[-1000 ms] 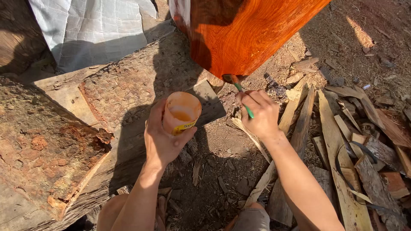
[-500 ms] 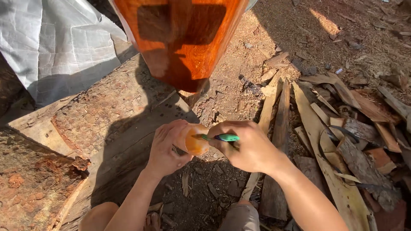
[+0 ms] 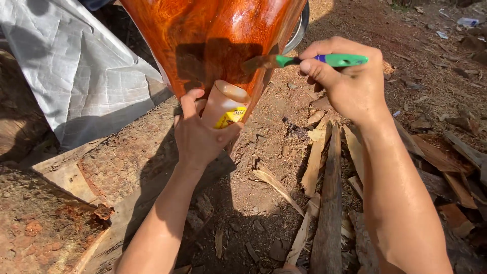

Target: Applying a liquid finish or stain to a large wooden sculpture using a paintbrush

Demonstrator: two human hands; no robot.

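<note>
Both forearms bare — no sleeves, gloves or rings on the hands (image 3: 203,134).

Bare dirt ground (image 3: 264,203) strewn with wood chips is carrying rough bark-covered timber slabs (image 3: 116,162) at the left, a crumpled grey tarp (image 3: 76,76) lying across them, and split wood offcuts (image 3: 329,177) lying piled at the right.

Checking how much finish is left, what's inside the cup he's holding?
The cup in the left hand tilts away; only its orange-stained inner wall shows. Any liquid level is hidden.
</note>
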